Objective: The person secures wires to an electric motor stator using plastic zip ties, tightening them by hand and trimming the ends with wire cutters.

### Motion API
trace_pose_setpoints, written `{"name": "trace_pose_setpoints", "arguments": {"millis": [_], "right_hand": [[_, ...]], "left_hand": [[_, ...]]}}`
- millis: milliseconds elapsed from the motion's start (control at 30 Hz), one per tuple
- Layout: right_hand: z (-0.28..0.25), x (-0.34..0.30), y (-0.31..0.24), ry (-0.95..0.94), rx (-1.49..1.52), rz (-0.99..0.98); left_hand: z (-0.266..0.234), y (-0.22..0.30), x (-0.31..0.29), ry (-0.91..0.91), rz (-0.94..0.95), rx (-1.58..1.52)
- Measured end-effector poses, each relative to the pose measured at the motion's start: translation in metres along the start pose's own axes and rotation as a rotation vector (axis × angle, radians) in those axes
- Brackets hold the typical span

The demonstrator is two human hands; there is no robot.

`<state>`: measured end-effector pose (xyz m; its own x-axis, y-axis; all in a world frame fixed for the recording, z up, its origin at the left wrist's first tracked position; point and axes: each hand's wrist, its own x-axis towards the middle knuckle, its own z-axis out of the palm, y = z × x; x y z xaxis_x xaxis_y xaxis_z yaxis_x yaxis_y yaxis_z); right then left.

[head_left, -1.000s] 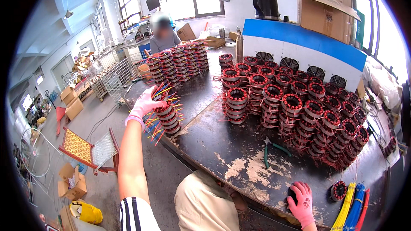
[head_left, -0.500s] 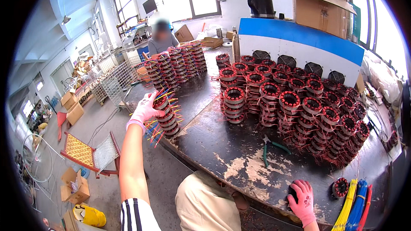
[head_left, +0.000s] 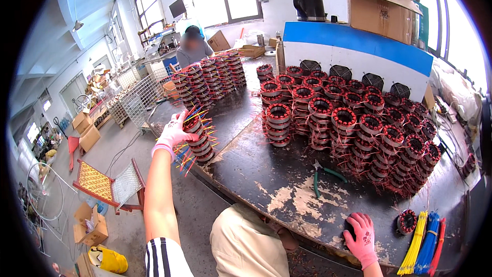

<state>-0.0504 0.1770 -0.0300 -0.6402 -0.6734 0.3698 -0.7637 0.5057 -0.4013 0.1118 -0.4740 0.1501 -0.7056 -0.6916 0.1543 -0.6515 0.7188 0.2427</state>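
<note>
My left hand (head_left: 177, 131), in a pink glove, grips the top of a short stack of motor stators (head_left: 200, 143) at the table's left edge. Yellow, blue and red wire ends stick out round that stack. My right hand (head_left: 362, 236), also gloved in pink, rests on the tabletop near the front edge. Its thumb stands apart from the fingers, and I see nothing held in it. A single stator (head_left: 407, 221) lies to its right, beside bundles of yellow wires (head_left: 413, 243), blue wires (head_left: 428, 243) and red wires (head_left: 438, 246).
Green-handled pliers (head_left: 328, 175) lie on the worn black table (head_left: 241, 174). Many stacked stators (head_left: 344, 118) fill its right half, before a blue-and-white box with fans (head_left: 353, 46). Wired stacks (head_left: 210, 79) stand farther left, near a seated person (head_left: 193, 48). A chair (head_left: 110, 184) stands on the floor.
Both hands stay almost where they were, the left still on the stack. The view has shifted very slightly.
</note>
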Motion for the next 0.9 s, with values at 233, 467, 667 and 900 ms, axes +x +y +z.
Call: {"name": "trace_pose_setpoints", "arguments": {"millis": [233, 467, 667, 900], "right_hand": [[0.001, -0.001, 0.002, 0.005, 0.005, 0.000], [-0.002, 0.000, 0.000, 0.006, -0.010, 0.004], [-0.001, 0.001, -0.001, 0.002, -0.003, -0.014], [-0.003, 0.001, -0.003, 0.003, -0.004, -0.007]], "left_hand": [[0.006, -0.001, 0.010, 0.015, 0.007, -0.096], [0.009, 0.001, 0.007, 0.034, 0.044, -0.144], [0.009, -0.007, 0.007, 0.072, 0.040, -0.268], [0.009, -0.010, 0.007, 0.043, 0.046, -0.210]]}}
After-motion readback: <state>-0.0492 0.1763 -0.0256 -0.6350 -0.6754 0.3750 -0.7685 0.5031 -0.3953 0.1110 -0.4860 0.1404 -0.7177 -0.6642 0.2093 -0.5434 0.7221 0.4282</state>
